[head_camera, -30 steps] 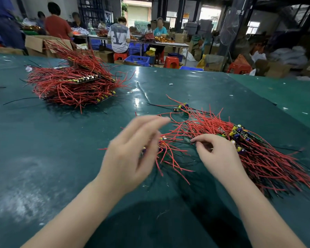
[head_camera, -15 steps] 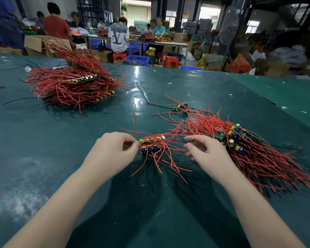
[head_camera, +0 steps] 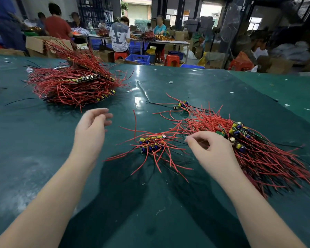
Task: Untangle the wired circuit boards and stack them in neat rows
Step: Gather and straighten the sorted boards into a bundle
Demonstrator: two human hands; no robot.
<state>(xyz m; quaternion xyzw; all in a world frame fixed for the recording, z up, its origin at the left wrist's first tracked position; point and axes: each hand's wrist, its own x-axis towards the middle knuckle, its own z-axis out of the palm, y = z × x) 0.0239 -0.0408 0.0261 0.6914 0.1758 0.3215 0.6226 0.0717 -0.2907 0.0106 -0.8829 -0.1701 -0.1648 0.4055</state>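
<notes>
Left hand raised over the green tabletop, grip spread, fingers loose, holding nothing. Right hand grip curled, thumb and forefinger pinching red wires at the near edge of the big tangled pile, which spreads to the right of and beyond that grip. Small bundle of boards with red wires lies flat on the tabletop between the two grips, just left of the right fingertips, apart from the left hand. One loose board sits beyond the right grip. Stacked pile of boards lies well beyond the left grip, far left. Workers at tables in the background.
</notes>
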